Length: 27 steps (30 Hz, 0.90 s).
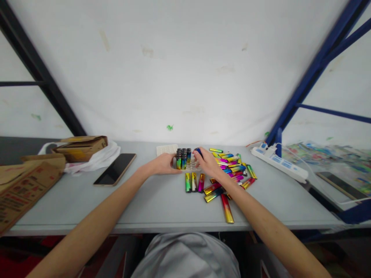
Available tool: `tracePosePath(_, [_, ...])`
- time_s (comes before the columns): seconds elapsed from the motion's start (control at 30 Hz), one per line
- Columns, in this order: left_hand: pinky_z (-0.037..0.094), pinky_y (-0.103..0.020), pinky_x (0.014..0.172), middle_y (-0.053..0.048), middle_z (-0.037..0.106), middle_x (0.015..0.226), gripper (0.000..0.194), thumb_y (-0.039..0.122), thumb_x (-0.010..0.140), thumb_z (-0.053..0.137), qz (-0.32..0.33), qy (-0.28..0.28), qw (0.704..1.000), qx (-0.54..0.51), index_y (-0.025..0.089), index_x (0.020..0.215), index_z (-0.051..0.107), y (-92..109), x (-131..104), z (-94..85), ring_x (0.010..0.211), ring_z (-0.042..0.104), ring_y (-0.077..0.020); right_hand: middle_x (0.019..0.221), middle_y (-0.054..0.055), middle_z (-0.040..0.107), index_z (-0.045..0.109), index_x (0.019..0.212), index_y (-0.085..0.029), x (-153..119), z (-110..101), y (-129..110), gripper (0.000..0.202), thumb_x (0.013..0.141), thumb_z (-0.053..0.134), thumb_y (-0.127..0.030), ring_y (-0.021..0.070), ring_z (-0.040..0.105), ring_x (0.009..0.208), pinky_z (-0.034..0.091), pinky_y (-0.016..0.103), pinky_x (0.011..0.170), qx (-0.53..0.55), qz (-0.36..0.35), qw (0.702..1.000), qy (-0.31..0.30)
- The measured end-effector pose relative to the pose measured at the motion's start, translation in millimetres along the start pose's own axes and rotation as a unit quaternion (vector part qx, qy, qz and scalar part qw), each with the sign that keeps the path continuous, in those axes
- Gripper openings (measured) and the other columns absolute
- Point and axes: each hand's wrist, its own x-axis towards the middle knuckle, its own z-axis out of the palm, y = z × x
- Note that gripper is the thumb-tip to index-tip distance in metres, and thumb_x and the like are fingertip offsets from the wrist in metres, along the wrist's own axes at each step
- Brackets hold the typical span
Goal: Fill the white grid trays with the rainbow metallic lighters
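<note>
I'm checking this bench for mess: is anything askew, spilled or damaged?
The loose lighters look untidy, jumbled at odd angles on the right, unlike the upright lighters. One red-and-gold lighter lies nearest the front edge. The wall has green and tan marks. I see no spill or obvious breakage.

On my counter (pixel 145 204), a dark phone (pixel 115 170) lies near a white plastic bag (pixel 109 153); at the far side sits a white power strip (pixel 279 164).
</note>
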Motion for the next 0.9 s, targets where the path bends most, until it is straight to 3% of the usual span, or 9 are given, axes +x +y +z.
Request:
tracePosePath(0.1, [0.039, -0.027, 0.058, -0.004, 0.067, 0.078, 0.057, 0.060, 0.070, 0.072, -0.010, -0.001, 1.000, 0.009, 0.016, 0.105, 0.063, 1, 0, -0.6, 0.067, 0.060, -0.0206, 0.092, 0.007, 0.061, 0.056, 0.088, -0.022, 0, 1, 0, 0.036, 0.106, 0.038, -0.047, 0.0212, 0.057, 0.090, 0.041, 0.032, 0.084, -0.081, -0.053, 0.995, -0.005])
tracePosePath(0.2, [0.039, -0.028, 0.058, -0.004, 0.068, 0.080, 0.059, 0.061, 0.071, 0.071, -0.007, -0.002, 1.000, 0.012, 0.016, 0.108, 0.063, 0, 0, -0.1, 0.067, 0.061, -0.0206, 0.079, 0.004, 0.060, 0.055, 0.083, -0.022, 1, 0, 1, 0.039, 0.107, 0.038, -0.048, 0.0199, 0.056, 0.077, 0.039, 0.030, 0.075, -0.121, -0.042, 0.991, -0.030])
tracePosePath(0.37, [0.040, -0.027, 0.060, -0.005, 0.070, 0.083, 0.060, 0.062, 0.071, 0.071, -0.007, -0.005, 1.000, -0.005, 0.016, 0.110, 0.064, -2, 1, 1.2, 0.069, 0.062, -0.0207, 0.074, 0.004, 0.062, 0.055, 0.081, -0.021, 4, 2, 6, 0.036, 0.106, 0.043, -0.044, 0.0183, 0.055, 0.069, 0.035, 0.029, 0.068, -0.130, -0.011, 0.991, -0.033])
tracePosePath(0.9, [0.041, -0.028, 0.061, -0.006, 0.071, 0.086, 0.057, 0.059, 0.072, 0.071, -0.003, -0.007, 1.000, 0.008, 0.016, 0.109, 0.062, -3, 1, 1.8, 0.072, 0.064, -0.0224, 0.089, 0.007, 0.066, 0.058, 0.091, -0.019, 8, 0, 10, 0.031, 0.108, 0.041, -0.039, 0.0187, 0.058, 0.079, 0.041, 0.029, 0.074, -0.140, -0.071, 0.983, -0.097])
